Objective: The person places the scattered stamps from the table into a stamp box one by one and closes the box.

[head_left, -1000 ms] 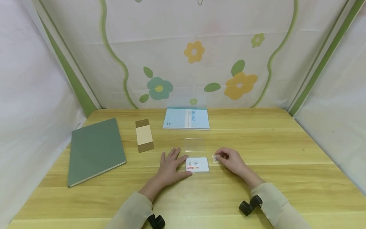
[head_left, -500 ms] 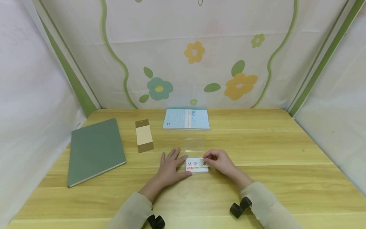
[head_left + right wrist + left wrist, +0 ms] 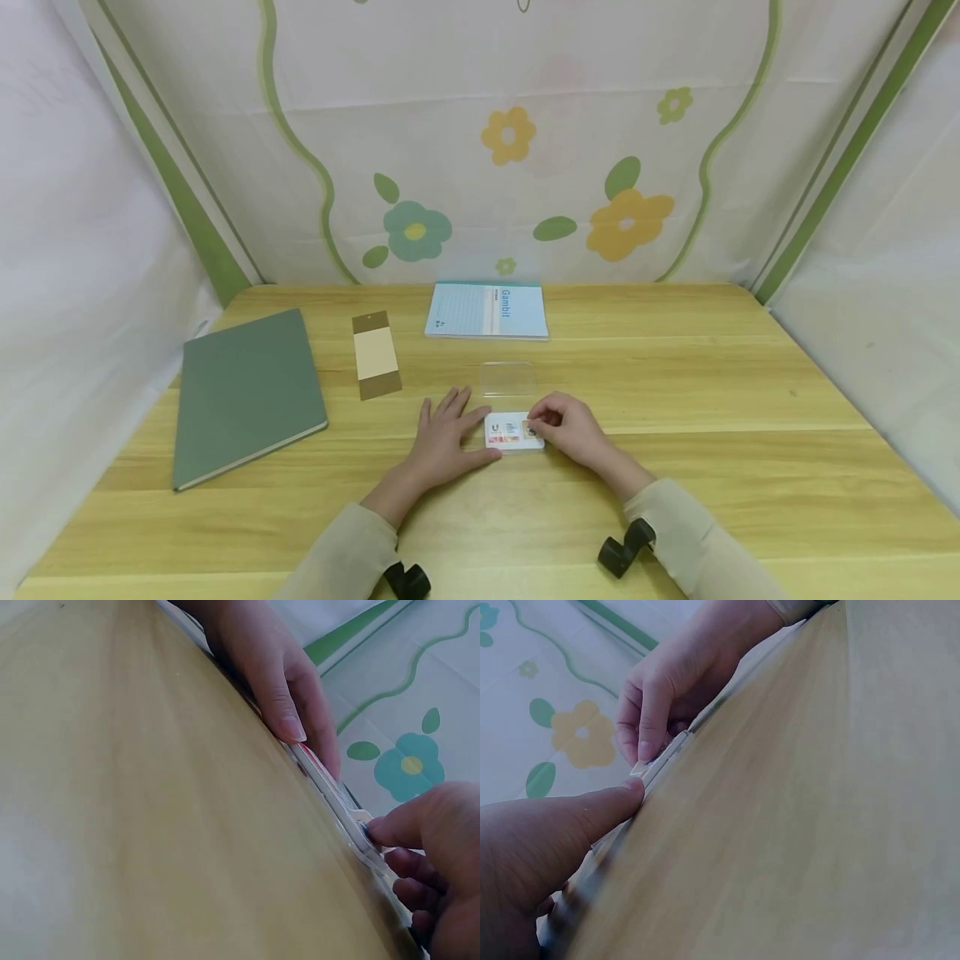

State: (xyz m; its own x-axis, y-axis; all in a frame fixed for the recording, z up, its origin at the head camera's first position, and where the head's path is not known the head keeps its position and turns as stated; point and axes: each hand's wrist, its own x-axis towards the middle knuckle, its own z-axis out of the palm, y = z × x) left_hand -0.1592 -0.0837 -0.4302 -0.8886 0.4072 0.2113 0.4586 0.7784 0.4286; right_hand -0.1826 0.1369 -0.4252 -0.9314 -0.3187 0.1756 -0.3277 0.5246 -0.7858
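A white printed card [image 3: 504,437] with a red band lies in a shallow clear plastic case near the table's middle. My left hand [image 3: 442,437] holds its left end between thumb and index finger, the other fingers spread on the table. My right hand [image 3: 572,429] pinches a small square piece [image 3: 529,428], pale-edged with a dark mark, low over the card's right end. In the right wrist view the thumb and a fingertip stand right at the card's surface, hiding most of the square. A clear plastic lid [image 3: 507,379] lies just behind the card.
A blue notebook [image 3: 487,311] lies at the table's back. To the left are a brown-and-cream paper tag [image 3: 377,356] and a large green hardcover book [image 3: 251,398]. Floral fabric [image 3: 465,133] hangs behind the wooden table [image 3: 697,417].
My right hand has carried the small square leftward from the table beside the card to over the card's right end, and lowered slightly. My left hand has stayed in place.
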